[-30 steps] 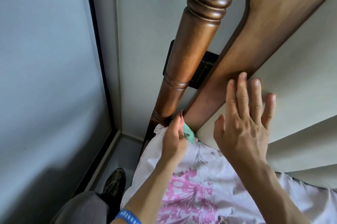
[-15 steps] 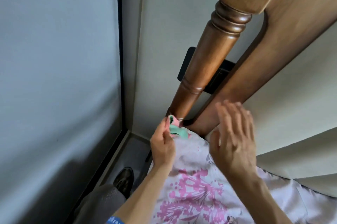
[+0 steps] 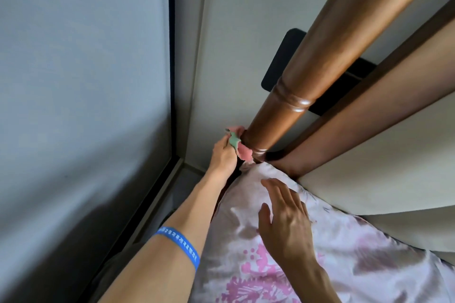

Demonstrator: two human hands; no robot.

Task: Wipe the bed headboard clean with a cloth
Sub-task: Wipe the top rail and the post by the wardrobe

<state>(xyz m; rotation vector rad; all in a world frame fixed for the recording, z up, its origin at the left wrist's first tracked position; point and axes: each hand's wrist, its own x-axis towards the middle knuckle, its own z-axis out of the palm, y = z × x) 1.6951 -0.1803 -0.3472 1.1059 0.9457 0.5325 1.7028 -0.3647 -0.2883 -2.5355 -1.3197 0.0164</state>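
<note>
low down, head view: left hand (image 3: 222,155) pinches crumpled pink-and-green cloth (image 3: 238,145) against base of turned brown wooden headboard post (image 3: 317,63), likely reaching dust in bottom groove. right hand (image 3: 285,214), fingers spread, holds nothing, presses floral pink-white pillow (image 3: 344,253) aside, probably clearing access.

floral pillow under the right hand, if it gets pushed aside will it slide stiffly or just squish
Probably squish: the floral pillow shows soft folds and bulges up against the headboard panel, so it looks floppy and light. Its fabric has a satin sheen, so the right hand, lying open on it, may slip across rather than drag it.
</note>
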